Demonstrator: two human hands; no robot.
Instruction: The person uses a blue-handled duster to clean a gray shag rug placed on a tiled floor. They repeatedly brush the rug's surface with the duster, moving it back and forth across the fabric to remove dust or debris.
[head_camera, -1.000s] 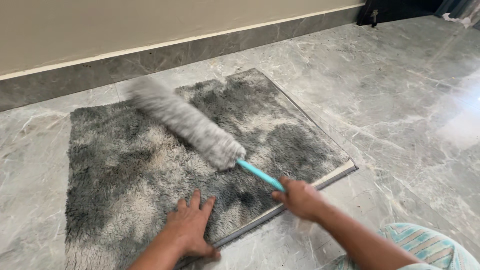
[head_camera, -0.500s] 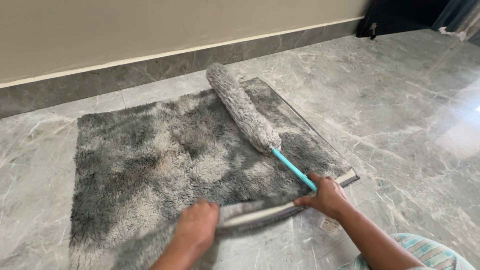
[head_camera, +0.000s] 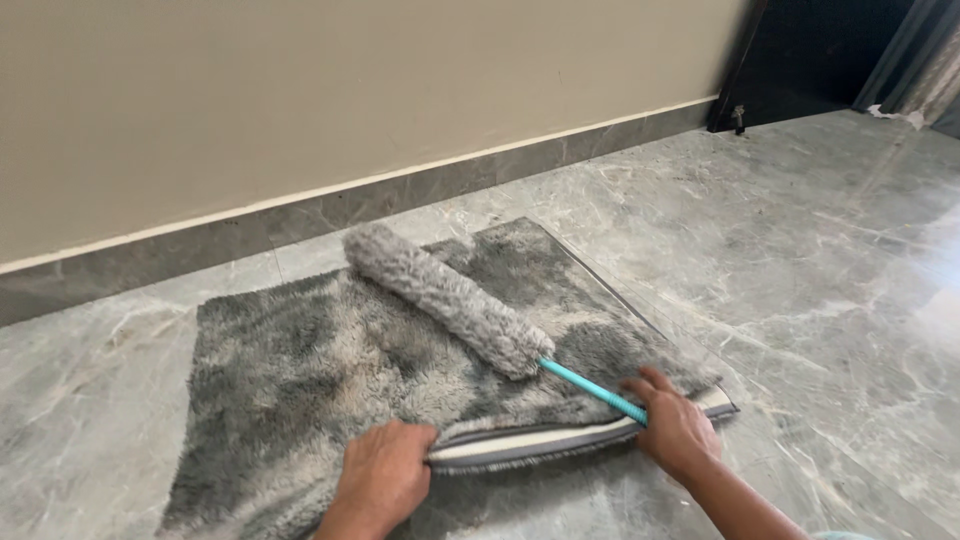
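from the head camera, a shaggy grey rug (head_camera: 330, 370) lies on a grey marble floor (head_camera: 800, 260), close to a beige wall (head_camera: 300, 100) with a dark skirting strip (head_camera: 330, 212). the left hand (head_camera: 385, 478) is closed on the rug's near edge, which is lifted and curled so its pale backing shows. the right hand (head_camera: 675, 430) is wrapped around the teal handle (head_camera: 592, 389) of a long fluffy grey duster (head_camera: 445, 298), whose head rests slantwise across the rug's far right part. the two hands are well apart along the near edge. a dark doorway (head_camera: 800, 50) shows at the upper right.
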